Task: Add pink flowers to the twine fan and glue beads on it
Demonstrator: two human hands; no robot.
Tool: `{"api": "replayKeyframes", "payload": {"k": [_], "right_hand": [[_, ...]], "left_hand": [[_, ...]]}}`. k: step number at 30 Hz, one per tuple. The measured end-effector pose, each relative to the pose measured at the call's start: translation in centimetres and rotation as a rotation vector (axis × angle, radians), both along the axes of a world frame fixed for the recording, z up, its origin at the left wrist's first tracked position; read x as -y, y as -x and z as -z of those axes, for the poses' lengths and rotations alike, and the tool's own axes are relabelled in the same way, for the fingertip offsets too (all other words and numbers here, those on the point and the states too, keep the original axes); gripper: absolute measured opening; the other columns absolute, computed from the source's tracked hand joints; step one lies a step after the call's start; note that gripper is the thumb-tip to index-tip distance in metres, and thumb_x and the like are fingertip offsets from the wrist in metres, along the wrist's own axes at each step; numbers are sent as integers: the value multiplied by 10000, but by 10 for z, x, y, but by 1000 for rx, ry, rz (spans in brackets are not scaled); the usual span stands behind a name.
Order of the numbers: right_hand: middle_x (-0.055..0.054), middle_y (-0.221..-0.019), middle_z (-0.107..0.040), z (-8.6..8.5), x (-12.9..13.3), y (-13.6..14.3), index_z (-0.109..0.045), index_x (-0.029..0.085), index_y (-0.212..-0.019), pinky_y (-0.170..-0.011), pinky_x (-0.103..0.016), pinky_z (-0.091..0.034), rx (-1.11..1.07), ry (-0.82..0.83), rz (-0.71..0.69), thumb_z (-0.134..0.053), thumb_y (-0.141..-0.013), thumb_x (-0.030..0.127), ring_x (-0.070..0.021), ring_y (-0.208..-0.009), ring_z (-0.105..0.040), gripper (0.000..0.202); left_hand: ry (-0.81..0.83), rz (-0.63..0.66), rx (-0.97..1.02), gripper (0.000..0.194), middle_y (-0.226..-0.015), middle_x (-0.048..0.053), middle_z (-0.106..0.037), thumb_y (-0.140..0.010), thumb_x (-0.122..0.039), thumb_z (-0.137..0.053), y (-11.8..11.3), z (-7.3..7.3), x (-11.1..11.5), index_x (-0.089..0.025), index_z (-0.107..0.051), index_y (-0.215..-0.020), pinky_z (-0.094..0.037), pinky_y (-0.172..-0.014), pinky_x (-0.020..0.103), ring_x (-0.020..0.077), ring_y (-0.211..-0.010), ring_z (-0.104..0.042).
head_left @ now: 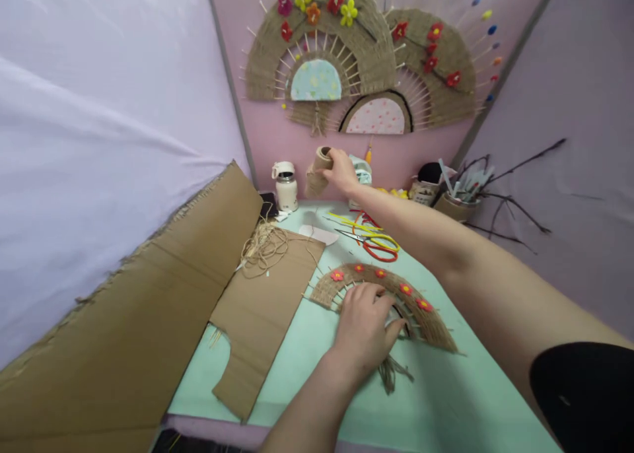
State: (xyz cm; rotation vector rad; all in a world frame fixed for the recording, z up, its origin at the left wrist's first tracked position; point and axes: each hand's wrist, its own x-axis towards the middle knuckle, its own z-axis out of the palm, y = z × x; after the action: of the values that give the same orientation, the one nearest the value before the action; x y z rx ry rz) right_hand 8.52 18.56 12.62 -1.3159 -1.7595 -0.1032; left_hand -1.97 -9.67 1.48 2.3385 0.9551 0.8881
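Note:
On the mint-green table lies a woven twine fan (434, 322) with red flowers along its arc and a twine tassel at its lower side. My left hand (365, 324) rests on the middle of this fan, its fingers spread and slightly bent. Farther off, my right hand (341, 170) grips the upper end of a beige roll (317, 179), which is held tilted near the back wall. Red-and-yellow scissors (379, 245) lie between the fan and the back wall.
Cardboard (267, 301) lies at the left with loose twine (265, 247) on it; a larger cardboard sheet (133, 314) leans beside it. A white bottle (286, 189) stands behind. Branches rise near a pot (456, 207) at the right. Finished fans (376, 43) hang on the pink wall.

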Motion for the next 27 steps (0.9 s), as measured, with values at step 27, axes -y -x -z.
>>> {"api": "replayKeyframes", "payload": {"k": [27], "right_hand": [[4, -767, -603, 110, 160, -74, -540, 190, -801, -698, -296, -451, -925, 98, -12, -705, -610, 413, -177, -733, -540, 337]], "left_hand": [[1062, -296, 804, 541, -1010, 27, -655, -725, -161, -677, 20, -15, 12, -288, -569, -1240, -458, -654, 159, 72, -793, -598]]}}
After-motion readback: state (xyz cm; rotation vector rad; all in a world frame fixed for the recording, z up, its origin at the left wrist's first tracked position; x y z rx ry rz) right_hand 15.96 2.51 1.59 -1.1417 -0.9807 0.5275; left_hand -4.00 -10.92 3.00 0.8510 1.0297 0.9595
